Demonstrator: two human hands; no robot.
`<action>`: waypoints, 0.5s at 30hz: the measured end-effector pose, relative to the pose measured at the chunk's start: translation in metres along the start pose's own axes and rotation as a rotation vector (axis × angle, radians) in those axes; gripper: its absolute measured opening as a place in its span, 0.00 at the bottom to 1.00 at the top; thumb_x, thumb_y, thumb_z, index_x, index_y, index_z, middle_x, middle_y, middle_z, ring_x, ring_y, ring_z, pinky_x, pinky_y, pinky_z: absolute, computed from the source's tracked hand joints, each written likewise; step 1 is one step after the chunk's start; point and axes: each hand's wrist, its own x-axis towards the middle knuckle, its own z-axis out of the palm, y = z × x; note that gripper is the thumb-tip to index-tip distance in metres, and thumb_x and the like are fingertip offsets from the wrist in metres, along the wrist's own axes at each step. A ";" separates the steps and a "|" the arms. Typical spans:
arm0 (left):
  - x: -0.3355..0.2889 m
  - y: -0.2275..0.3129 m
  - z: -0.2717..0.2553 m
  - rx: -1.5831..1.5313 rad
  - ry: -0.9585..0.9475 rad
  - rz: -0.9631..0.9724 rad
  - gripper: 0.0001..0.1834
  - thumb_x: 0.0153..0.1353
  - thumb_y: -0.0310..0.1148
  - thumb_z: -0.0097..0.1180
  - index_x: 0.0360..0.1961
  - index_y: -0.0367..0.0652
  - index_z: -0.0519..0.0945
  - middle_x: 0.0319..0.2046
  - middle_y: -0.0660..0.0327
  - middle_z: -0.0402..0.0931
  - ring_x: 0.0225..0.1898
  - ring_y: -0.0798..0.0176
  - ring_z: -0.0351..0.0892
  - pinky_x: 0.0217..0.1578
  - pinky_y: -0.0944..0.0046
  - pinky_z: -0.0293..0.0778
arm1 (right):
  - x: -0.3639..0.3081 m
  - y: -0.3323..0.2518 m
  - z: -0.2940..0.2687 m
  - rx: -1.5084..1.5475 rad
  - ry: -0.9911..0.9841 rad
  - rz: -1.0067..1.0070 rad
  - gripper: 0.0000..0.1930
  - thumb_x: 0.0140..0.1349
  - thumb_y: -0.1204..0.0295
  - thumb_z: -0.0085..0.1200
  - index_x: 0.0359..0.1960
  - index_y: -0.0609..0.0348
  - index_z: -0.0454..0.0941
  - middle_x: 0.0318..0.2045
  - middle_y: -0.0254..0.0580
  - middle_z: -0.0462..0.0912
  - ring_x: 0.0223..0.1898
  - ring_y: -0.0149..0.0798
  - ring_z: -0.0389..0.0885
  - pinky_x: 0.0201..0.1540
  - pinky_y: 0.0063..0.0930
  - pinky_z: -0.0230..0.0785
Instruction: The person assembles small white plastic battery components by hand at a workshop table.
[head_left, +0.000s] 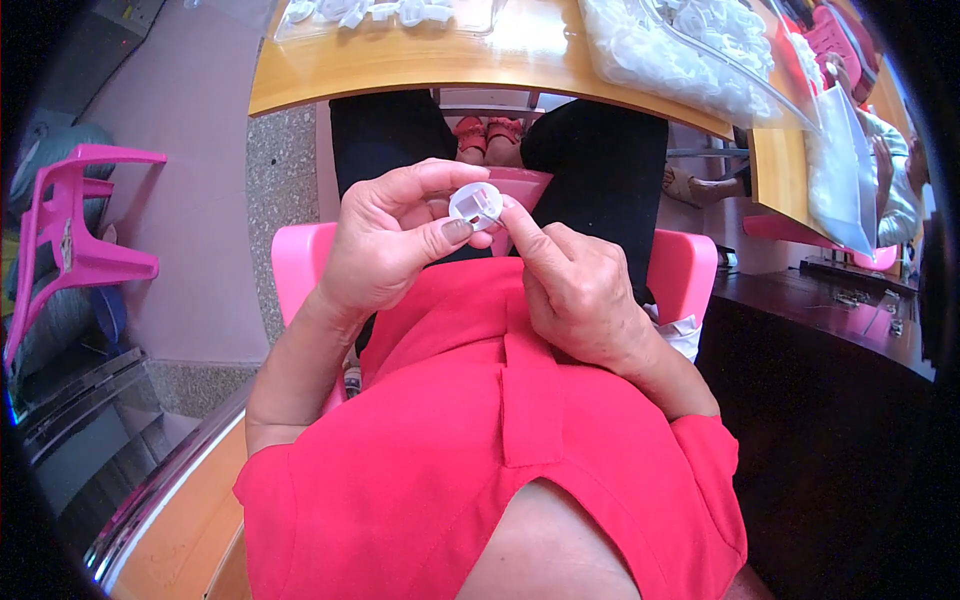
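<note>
My left hand [385, 228] pinches a small round white plastic part [474, 202] between thumb and fingers, above my lap. The part has a squarish recess in its face. Close against its right edge is my right hand [580, 285], index finger stretched toward the part and the other fingers curled under. A thin greyish sliver shows at the right index fingertip, too small to name. What the right thumb does is hidden behind the hand.
A wooden table [420, 70] stands in front, bearing a clear tray [385, 30] of white plastic pieces and a large bag [680, 60] of more pieces. A pink stool [80, 235] is at left. Another person's hand [884, 170] shows at far right, near a dark cabinet [820, 320].
</note>
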 end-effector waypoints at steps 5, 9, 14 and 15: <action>-0.001 -0.004 -0.001 -0.011 -0.023 0.001 0.21 0.57 0.20 0.58 0.53 0.32 0.73 0.44 0.51 0.77 0.42 0.59 0.80 0.46 0.61 0.78 | 0.000 0.002 0.004 0.057 0.026 0.024 0.25 0.49 0.82 0.52 0.53 0.69 0.72 0.19 0.44 0.72 0.19 0.42 0.76 0.22 0.35 0.70; -0.001 -0.006 0.007 0.000 0.032 0.036 0.18 0.59 0.19 0.57 0.51 0.33 0.74 0.41 0.55 0.78 0.41 0.64 0.80 0.45 0.65 0.78 | 0.000 0.002 0.005 0.158 0.034 0.071 0.26 0.49 0.83 0.51 0.55 0.69 0.70 0.21 0.48 0.73 0.22 0.46 0.77 0.24 0.38 0.72; -0.002 -0.009 0.007 0.004 0.048 0.047 0.18 0.58 0.18 0.57 0.51 0.33 0.73 0.42 0.54 0.78 0.41 0.63 0.80 0.46 0.65 0.78 | 0.000 0.003 0.004 0.261 -0.006 0.122 0.29 0.48 0.83 0.51 0.57 0.69 0.67 0.24 0.51 0.76 0.25 0.51 0.79 0.27 0.40 0.73; -0.002 -0.009 0.007 0.004 0.047 0.046 0.18 0.58 0.18 0.57 0.51 0.33 0.73 0.42 0.54 0.78 0.41 0.63 0.80 0.46 0.65 0.78 | 0.000 0.003 0.005 0.261 -0.006 0.124 0.29 0.48 0.83 0.51 0.57 0.69 0.67 0.24 0.51 0.76 0.25 0.51 0.79 0.27 0.40 0.73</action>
